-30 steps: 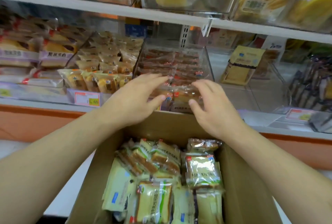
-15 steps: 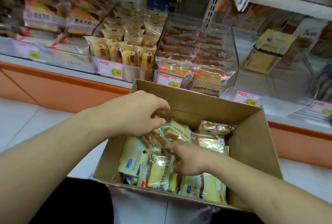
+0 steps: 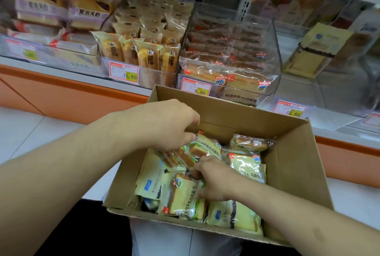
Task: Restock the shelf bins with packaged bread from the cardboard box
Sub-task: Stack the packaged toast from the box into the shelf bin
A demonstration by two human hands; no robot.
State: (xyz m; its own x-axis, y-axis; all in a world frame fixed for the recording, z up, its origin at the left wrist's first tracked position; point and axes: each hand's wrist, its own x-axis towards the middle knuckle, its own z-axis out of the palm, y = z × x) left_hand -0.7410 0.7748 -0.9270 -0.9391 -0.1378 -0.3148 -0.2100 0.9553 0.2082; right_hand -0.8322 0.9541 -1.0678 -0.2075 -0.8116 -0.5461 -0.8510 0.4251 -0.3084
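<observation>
Inside the open brown cardboard box (image 3: 287,159), both hands work among crinkled plastic bread packets (image 3: 245,165): left hand (image 3: 164,126) curled, pinching a clear-wrapped slice pack (image 3: 207,147); right hand (image 3: 216,179) gripping a square toast packet (image 3: 183,196). Beyond, a transparent curved shelf bin (image 3: 275,54) holds similar packs

One head-worn wide-angle view looks forward and steeply down from close above an open cardboard box (image 3: 236,112) at the lower centre of the frame. The shelf bins (image 3: 273,50) fill the upper frame, tilted and bowed by the lens.
</observation>
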